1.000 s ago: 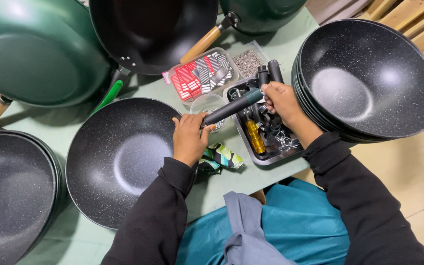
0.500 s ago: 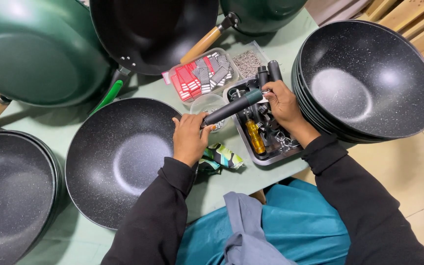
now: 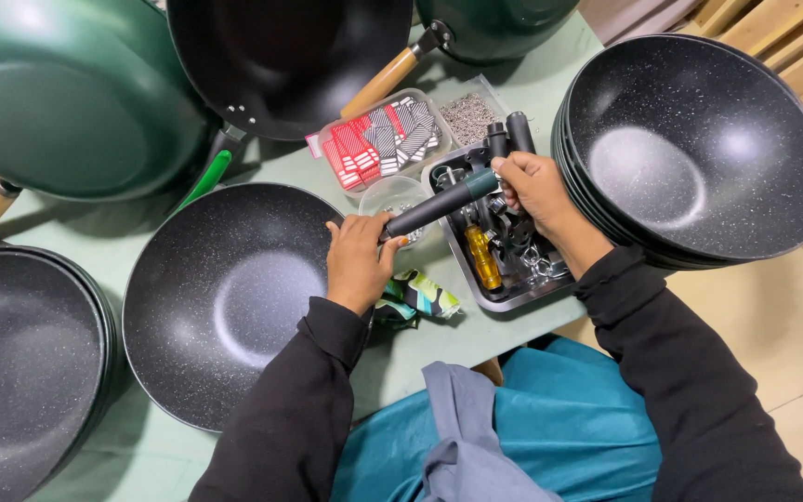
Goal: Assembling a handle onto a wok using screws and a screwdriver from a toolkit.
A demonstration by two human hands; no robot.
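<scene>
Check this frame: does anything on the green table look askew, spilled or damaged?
Nothing spilled or damaged stands out. One oddity: a crumpled green-and-white wrapper lies loose at the table edge, beside the left hand, which steadies the black speckled wok. The right hand grips the black handle.

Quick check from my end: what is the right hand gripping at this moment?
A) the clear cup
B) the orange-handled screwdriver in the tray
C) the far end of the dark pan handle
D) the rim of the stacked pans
C: the right hand closes around the far end of the dark pan handle, while the left hand steadies its near end at the rim of the speckled black pan; the orange-handled screwdriver lies untouched in the metal tray.
</scene>
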